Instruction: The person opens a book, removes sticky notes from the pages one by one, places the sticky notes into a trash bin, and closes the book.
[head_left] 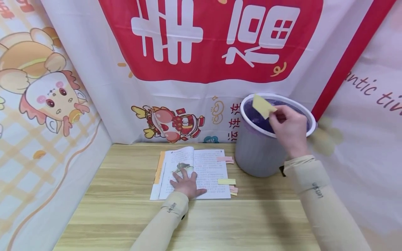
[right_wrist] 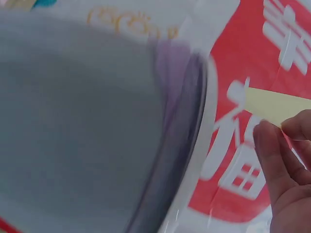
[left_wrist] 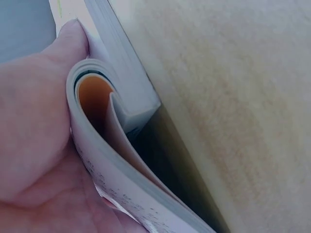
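Standing in the room, I note a person's two hands at work over a pale wood-grain table (head_left: 110, 216).

The right hand (head_left: 290, 127) pinches a thin pale-yellow paper slip (head_left: 262, 106) between thumb and fingertips. The slip is in the air, raised over the mouth of a round grey bin with a white rim (head_left: 255, 153); the right wrist view shows it apart from that rim. A purple plastic liner (head_left: 259, 122) shows inside the bin.

The left hand (head_left: 186, 186) grasps nothing: it rests with fingers spread on the lower middle of a spread paperback book of white printed pages (head_left: 210, 174), across its fold. From the left wrist, the pages beside the palm are seen bowed in a curve at the book's lower edge.

Along the right edge of the book stick narrow paper tabs: pink ones near the top (head_left: 225, 159), a yellow one lower down (head_left: 226, 181), and a pink and yellow pair just beneath (head_left: 233, 190). The bin stands right of the book, near the tabs.
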A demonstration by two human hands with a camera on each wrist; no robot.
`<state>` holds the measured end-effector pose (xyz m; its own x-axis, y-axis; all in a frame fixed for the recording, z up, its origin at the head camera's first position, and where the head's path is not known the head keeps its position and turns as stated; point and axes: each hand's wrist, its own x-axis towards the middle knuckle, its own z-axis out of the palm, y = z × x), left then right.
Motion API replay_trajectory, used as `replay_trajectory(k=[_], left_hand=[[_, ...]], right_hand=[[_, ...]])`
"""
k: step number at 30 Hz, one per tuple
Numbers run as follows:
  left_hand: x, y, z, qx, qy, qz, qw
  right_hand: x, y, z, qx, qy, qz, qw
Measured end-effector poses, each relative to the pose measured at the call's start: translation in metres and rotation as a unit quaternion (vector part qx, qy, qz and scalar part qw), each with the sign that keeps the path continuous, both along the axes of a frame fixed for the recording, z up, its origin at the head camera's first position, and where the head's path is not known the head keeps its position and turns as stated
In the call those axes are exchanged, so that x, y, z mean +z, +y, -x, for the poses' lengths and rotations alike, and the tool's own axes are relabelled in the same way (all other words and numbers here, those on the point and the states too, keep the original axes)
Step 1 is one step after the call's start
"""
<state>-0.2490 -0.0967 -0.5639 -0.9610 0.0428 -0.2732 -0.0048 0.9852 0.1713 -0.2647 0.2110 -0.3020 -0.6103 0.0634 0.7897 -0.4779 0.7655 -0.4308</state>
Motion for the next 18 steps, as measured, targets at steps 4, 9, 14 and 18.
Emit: replay_trajectory(k=[4, 9, 14, 18], left_hand=[[-0.008, -0.001, 0.004, 0.000, -0.003, 0.002, 1.0000], [-0.013, -0.002, 0.006, -0.001, 0.011, -0.003, 0.9999], [-0.009, -0.002, 0.004, -0.002, 0.004, -0.009, 1.0000], [-0.006, 0.000, 0.001, -0.001, 0.006, -0.013, 0.9999]], right_hand=[[0.007, 0.023, 0.003, -0.051, -0.065, 0.006, 0.997], [0.005, 0.046, 0.010, -0.075, -0.119, -0.009, 0.990], [-0.003, 0.061, 0.015, -0.082, -0.168, -0.038, 0.982], [-0.010, 0.070, 0.020, -0.077, -0.211, -0.063, 0.972]])
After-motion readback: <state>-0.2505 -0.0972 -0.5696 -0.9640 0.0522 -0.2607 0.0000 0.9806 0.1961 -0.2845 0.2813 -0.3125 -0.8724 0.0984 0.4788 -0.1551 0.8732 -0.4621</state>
